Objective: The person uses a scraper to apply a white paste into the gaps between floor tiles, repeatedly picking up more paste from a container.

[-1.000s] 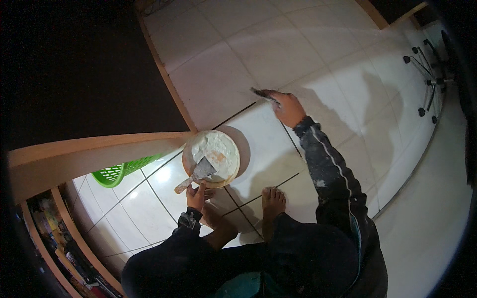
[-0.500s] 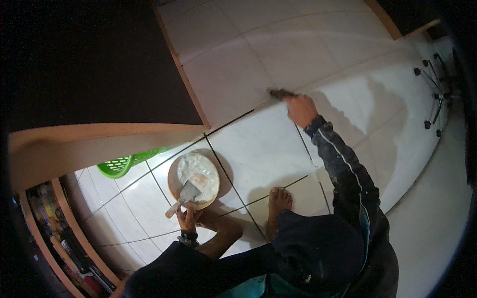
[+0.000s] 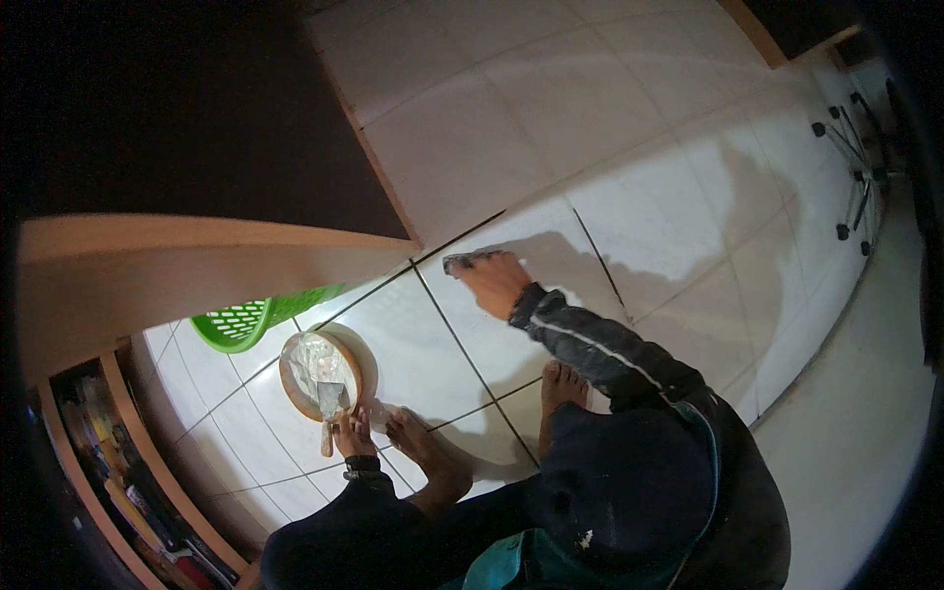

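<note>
My left hand (image 3: 352, 434) is closed at the near rim of a round bowl (image 3: 357, 372), whose inside is coated with wet white paste (image 3: 320, 359). A putty knife (image 3: 331, 398) rests in the bowl, its blade in the paste and its wooden handle jutting over the rim beside my fingers. Farther forward and right, my right hand (image 3: 495, 283) grips a dark, crumpled wad (image 3: 462, 262), cloth or sponge, against the white floor tiles (image 3: 403, 329). It is close to the dark joint lines between tiles. Some joints beyond look pale; others are black.
A wood-edged cabinet (image 3: 216, 241) stands at the left, its corner near my right hand. A green plastic basket (image 3: 236, 324) sits by its base. Shelves of assorted items (image 3: 128, 472) are at lower left. Wheeled chair legs (image 3: 855, 177) stand far right. My bare feet (image 3: 562, 385) are on the tiles.
My right hand has swept left and nearer with the dark wad. My left hand and the bowl, with the putty knife in it, have shifted left.
</note>
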A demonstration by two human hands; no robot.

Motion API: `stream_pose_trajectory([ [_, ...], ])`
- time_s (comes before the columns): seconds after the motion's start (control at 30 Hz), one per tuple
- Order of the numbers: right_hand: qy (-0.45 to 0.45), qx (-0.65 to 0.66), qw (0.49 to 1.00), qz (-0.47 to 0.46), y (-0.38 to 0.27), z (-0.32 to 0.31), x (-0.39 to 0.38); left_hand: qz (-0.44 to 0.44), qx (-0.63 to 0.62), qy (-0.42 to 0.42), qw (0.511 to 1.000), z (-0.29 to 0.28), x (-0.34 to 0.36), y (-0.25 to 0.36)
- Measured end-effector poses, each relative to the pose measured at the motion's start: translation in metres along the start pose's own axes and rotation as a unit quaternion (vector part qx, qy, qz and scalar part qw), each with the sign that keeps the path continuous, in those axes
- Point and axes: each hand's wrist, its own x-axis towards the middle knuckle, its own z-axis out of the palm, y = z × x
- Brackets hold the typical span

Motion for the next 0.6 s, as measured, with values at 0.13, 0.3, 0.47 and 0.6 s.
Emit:
stream_pose_trajectory([
  [0.13,0.132,0.066,0.988,-0.041,0.053,-0.005,-0.004,-0.037,0.030,0.002,0.999,0.031,-0.027,-0.002],
  [0.3,0.101,-0.053,0.991,-0.067,0.090,0.016,-0.029,0.000,0.189,-0.087,0.978,0.052,-0.072,-0.010],
  [0.47,-0.008,-0.016,0.997,-0.082,0.076,-0.007,-0.048,0.099,0.302,-0.235,0.919,0.066,-0.083,-0.028],
  [0.6,0.104,-0.076,0.980,0.151,0.097,-0.028,-0.024,0.121,0.372,-0.315,0.865,0.088,-0.100,-0.027],
])
